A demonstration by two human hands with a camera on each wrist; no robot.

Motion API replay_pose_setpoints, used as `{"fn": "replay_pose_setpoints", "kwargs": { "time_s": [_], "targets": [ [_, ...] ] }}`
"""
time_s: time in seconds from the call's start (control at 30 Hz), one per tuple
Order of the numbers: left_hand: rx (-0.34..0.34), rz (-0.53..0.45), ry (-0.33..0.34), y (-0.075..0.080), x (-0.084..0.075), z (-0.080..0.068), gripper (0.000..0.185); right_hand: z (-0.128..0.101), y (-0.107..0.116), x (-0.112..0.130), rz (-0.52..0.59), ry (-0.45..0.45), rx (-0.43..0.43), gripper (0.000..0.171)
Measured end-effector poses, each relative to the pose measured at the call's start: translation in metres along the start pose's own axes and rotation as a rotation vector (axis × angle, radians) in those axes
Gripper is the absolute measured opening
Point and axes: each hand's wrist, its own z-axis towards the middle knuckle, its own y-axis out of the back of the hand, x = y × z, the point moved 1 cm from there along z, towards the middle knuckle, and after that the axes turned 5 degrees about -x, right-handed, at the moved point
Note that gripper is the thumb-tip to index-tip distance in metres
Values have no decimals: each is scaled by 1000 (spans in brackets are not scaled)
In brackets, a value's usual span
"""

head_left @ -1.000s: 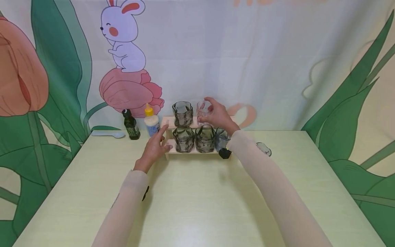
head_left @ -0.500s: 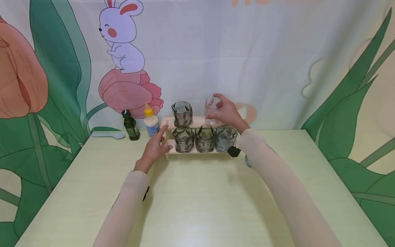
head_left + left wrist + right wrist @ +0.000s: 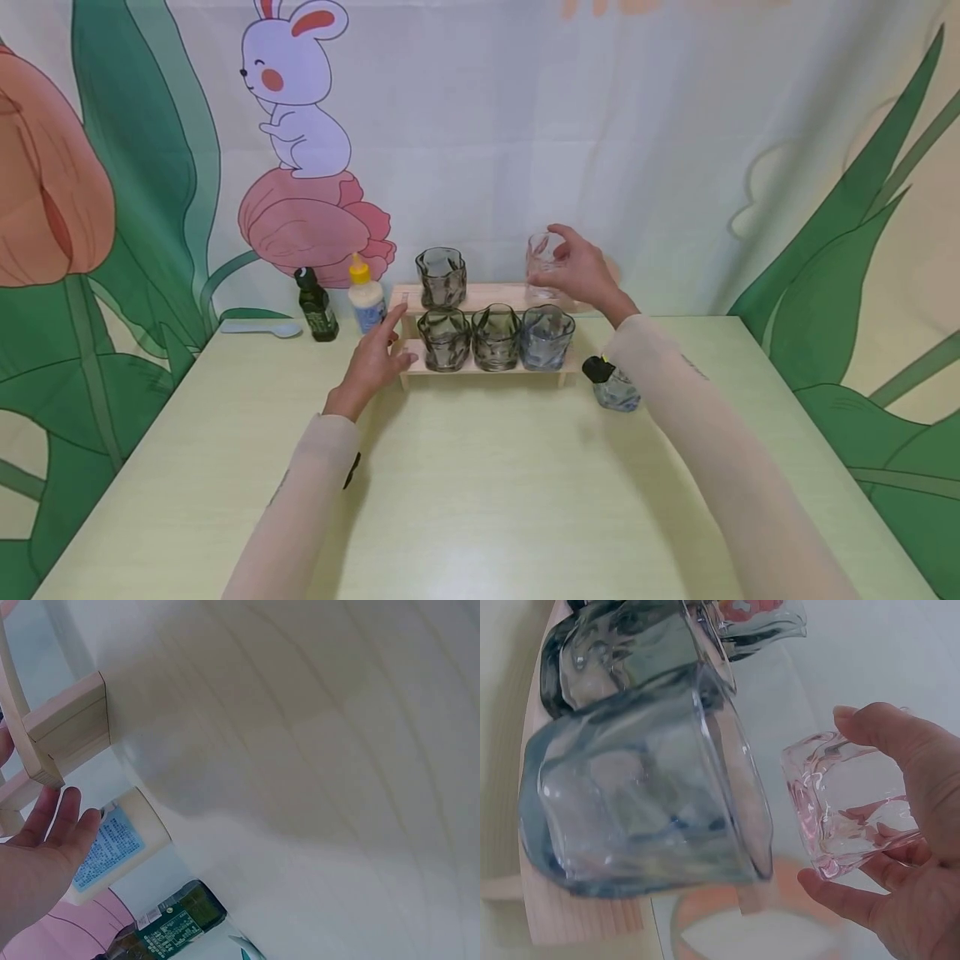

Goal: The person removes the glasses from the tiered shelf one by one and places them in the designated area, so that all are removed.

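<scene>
My right hand [image 3: 591,273] holds a clear, pink-tinted glass [image 3: 540,257] by its sides, at the right end of the rack's upper tier. In the right wrist view, thumb and fingers span this glass [image 3: 829,799]; whether its base touches the wood cannot be told. My left hand [image 3: 367,367] touches the left end of the two-tier wooden rack [image 3: 491,293], its fingers extended against the wood [image 3: 75,724]. A grey glass [image 3: 442,277] stands on the upper tier's left. Two dark glasses [image 3: 496,337] and a bluish glass [image 3: 547,337] fill the lower tier.
Another bluish glass [image 3: 617,392] stands on the table right of the rack, partly behind the right wrist camera and sleeve. Left of the rack are a yellow-capped bottle [image 3: 367,302], a dark green bottle [image 3: 318,308] and a pale spoon [image 3: 262,327]. A printed curtain hangs behind.
My right hand has carried the pink-tinted glass rightward along the upper tier, away from the grey glass. The lower bluish glass and the one on the table are uncovered more. My left hand stays put.
</scene>
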Motion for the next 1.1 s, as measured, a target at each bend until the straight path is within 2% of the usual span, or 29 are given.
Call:
{"fn": "replay_pose_setpoints", "kwargs": {
  "time_s": [0.37,1.1],
  "targets": [
    [-7,0,-21,1,1,0,85,-18,20,-17,-1,22,-34,91],
    [-8,3,-25,-1,2,0,86,-59,63,-71,-34,-97,-93,92]
  ]
}}
